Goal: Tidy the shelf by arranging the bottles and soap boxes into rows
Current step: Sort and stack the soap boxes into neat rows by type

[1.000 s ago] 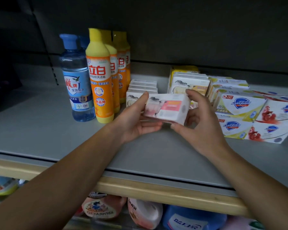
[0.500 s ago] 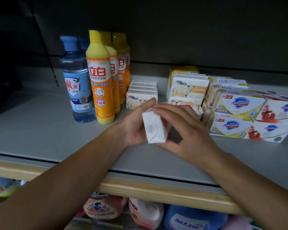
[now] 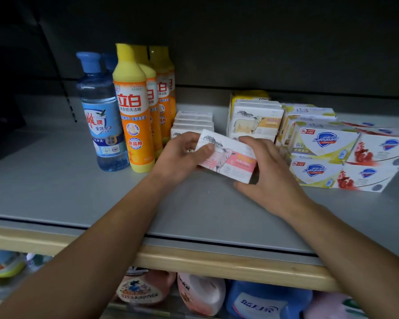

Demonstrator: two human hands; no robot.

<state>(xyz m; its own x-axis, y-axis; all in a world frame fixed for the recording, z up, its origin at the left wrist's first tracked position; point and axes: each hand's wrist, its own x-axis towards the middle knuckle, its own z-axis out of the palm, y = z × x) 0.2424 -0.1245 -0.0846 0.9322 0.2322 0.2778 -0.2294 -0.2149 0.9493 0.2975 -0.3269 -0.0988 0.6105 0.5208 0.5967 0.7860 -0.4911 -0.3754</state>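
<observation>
A white and pink soap box (image 3: 228,157) with a sheep picture is held tilted just above the grey shelf (image 3: 55,192). My left hand (image 3: 182,157) grips its left end, thumb on top. My right hand (image 3: 267,176) holds its right end with curled fingers. Behind it lies a row of white soap boxes (image 3: 194,122), and a stack of sheep soap boxes (image 3: 256,118) stands to the right. Orange dish-soap bottles (image 3: 134,111) stand in a row at the left, beside blue bottles (image 3: 101,116).
Stacked Safeguard soap boxes (image 3: 346,155) fill the right of the shelf. The shelf's wooden front edge (image 3: 217,265) runs below my arms. Pink and blue refill bags (image 3: 203,293) sit on the lower shelf. A dark back panel closes the rear.
The soap box was turned from end-on to showing its printed pink face, and both hands carried it a little back and right toward the stacks.
</observation>
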